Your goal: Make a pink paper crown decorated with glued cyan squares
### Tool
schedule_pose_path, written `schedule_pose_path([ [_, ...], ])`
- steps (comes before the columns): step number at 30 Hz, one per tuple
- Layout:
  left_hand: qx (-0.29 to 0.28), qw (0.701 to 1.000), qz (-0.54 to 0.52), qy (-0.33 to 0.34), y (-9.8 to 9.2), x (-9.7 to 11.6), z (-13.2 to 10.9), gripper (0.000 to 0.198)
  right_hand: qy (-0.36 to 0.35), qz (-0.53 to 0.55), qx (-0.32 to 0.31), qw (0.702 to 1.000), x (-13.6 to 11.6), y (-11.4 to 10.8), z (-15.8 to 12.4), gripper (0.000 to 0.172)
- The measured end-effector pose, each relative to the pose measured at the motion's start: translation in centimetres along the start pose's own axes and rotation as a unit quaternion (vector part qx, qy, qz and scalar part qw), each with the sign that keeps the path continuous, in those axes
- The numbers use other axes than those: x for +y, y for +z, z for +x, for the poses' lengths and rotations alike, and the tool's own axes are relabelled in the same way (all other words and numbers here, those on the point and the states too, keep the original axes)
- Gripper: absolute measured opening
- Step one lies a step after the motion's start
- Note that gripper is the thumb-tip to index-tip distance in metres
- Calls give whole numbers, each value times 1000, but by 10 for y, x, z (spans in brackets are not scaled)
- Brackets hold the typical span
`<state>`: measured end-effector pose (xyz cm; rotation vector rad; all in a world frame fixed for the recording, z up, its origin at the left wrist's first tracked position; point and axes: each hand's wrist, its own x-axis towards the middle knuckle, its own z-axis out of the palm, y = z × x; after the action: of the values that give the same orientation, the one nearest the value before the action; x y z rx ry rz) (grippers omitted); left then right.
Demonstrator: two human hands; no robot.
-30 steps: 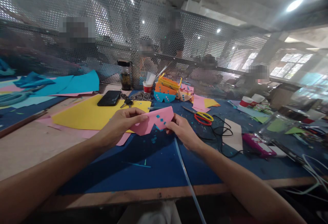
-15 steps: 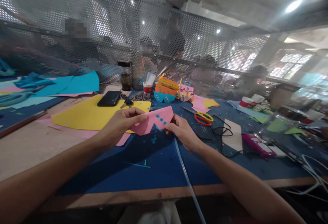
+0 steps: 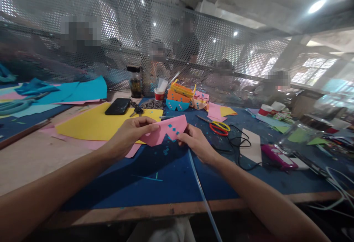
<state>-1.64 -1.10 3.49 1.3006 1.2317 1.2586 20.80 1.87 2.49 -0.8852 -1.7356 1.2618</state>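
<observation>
A pink paper cutout [image 3: 162, 131] with small blue diamonds [image 3: 173, 129] is held above the blue-covered worktop [image 3: 166, 192], its ends pinched by the fingers of the left hand [image 3: 129, 133] and the right hand [image 3: 197, 142]. Left of the cutout, a black rectangular phone [image 3: 118, 106] is laid on a yellow paper sheet [image 3: 85, 124]; right of the cutout, red-and-yellow-handled metal scissors [image 3: 212, 123] are laid.

A glaring ceiling lamp [image 3: 317, 6] and hazy windows [image 3: 315, 68] light a dim view, blurred toward its edges.
</observation>
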Motion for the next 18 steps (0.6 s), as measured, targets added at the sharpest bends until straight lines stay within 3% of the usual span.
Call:
schedule_pose_path([
  [6,-12,1000,-18,-1,-1,-1,1,24,0,40,-14,999,0,-2,0,15],
  [18,-24,999,30,29,-1,-3,-1,24,3,10,-2,1000,1,-3,0,16],
])
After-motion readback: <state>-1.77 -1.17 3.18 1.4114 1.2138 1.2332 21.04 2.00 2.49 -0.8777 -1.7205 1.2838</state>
